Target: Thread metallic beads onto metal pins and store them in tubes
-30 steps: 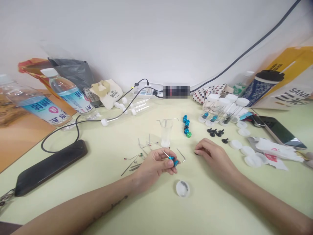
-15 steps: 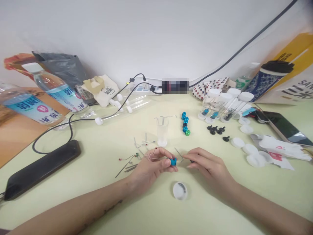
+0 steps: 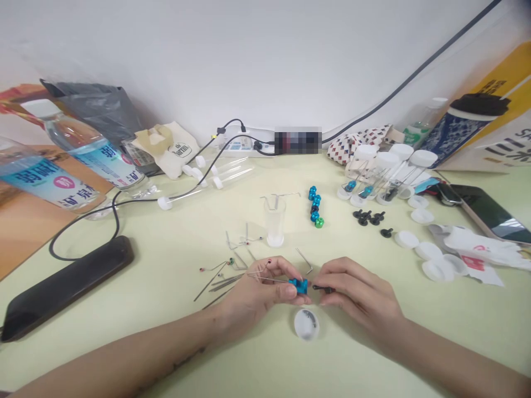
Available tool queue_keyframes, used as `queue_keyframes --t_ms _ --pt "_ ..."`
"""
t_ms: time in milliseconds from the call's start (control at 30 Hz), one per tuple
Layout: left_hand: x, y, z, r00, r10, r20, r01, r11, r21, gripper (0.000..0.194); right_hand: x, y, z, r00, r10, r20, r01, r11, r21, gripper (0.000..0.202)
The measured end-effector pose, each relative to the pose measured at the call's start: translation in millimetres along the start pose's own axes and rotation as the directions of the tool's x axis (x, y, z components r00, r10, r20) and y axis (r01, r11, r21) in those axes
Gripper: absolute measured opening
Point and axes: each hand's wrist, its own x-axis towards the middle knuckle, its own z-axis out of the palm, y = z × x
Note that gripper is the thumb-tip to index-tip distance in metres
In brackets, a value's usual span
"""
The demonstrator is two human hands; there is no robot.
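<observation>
Between the thumb and fingers of my left hand is a small blue metal part, with thin metal rods extending leftward from the hand. My right hand pinches a small black part just right of the blue one, with a narrow gap between them. Below both hands sits a round white cap holding small dark pieces. An L-shaped hex key lies just beyond the fingers. Behind it a clear tube stands upright with bent metal pieces across its top.
Thin rods lie left of my left hand. Farther back are a row of blue, black and green parts, black pieces, white caps and filled tubes. A power bank and bottles are at left.
Both hands have moved slightly down in the view. The blue part now shows more fully, and the black part in my right hand has come into clearer view.
</observation>
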Motion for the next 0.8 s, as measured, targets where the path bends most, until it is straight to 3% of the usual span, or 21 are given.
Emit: queue_keyframes --t_ms 267,800 --pt "1.4 -2.0 1.7 0.999 0.036 0.007 -0.036 0.999 0.032 0.017 -0.9 -1.7 4.0 0.995 -0.044 -0.091 0.045 0.999 0.004 0.014" --pt "2.8 -3.2 2.0 1.000 0.019 0.003 -0.019 0.995 0.100 0.017 -8.2 2.0 4.2 0.994 -0.105 0.043 0.110 0.982 -0.151 0.016"
